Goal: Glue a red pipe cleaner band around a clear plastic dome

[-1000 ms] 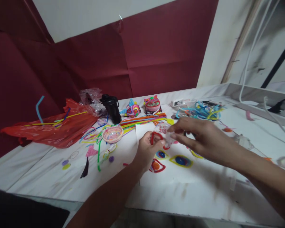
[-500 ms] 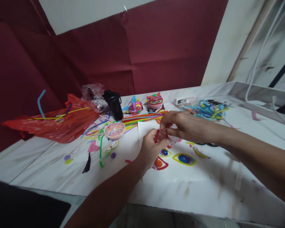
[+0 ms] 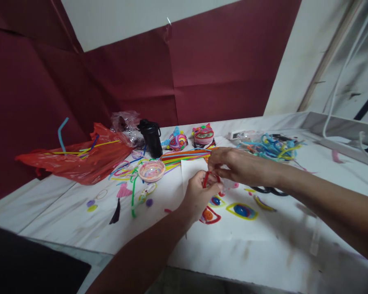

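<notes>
A bent loop of red pipe cleaner (image 3: 206, 180) is pinched between the thumb and fingers of my left hand (image 3: 198, 195). My right hand (image 3: 236, 165) has its fingers curled closed at the top of that loop; the fingertips are partly hidden. Both hands are over a white paper sheet (image 3: 188, 166). Just below them lie eye shapes: a yellow-edged blue eye (image 3: 242, 210), a smaller yellow-edged blue eye (image 3: 217, 201), and a red-edged eye with an orange centre (image 3: 207, 215), partly behind my left hand.
Black scissor-like handles (image 3: 271, 191) show below my right forearm. Left stand a painted bowl (image 3: 151, 171), a black bottle (image 3: 151, 139) and a red plastic bag (image 3: 92, 161). Straight pipe cleaners (image 3: 187, 156), two decorated figures (image 3: 204, 135) and a tangled coloured pile (image 3: 272, 147) lie behind.
The view has shifted slightly, so everything sits a little lower and further right. Both hands stay together at the red loop, with only small finger movement.
</notes>
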A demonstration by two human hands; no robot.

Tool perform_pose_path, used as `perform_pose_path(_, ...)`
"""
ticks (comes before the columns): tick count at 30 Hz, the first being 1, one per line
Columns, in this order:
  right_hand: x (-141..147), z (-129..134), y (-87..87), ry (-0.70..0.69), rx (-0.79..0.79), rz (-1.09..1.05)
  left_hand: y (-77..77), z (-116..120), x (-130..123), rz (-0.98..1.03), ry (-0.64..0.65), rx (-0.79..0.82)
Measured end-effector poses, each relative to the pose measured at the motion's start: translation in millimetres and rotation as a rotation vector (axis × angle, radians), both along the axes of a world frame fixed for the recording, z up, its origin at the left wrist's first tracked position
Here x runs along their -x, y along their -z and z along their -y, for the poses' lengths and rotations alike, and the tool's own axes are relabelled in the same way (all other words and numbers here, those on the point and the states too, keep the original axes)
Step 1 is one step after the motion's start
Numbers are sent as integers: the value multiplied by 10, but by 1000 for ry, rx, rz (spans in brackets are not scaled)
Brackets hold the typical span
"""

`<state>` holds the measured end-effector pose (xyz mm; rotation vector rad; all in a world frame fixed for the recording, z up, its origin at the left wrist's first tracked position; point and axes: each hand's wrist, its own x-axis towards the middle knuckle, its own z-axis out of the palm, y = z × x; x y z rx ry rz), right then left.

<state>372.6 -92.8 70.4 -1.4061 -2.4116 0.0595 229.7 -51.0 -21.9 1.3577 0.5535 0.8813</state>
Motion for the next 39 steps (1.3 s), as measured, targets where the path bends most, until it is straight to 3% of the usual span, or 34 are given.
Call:
perform_pose_path(6, 9, 0, 21, -36, -72, 1, -5, 13, 2, 16, 18, -12)
perform_pose_path(9, 27, 4, 2, 10, -49, -2, -11, 23, 9, 4, 16, -12)
perform_pose_path(16, 24, -47, -31, 233, 103, -84, -9, 30, 14, -24, 21, -34)
perform_pose_path(31, -86, -316, -117, 233, 554, -238, 33, 11, -7, -69, 5, -31)
perform_pose_path(39, 6, -311, -160, 311, 621, -300, 6, 33, -4, -62, -3, -15)
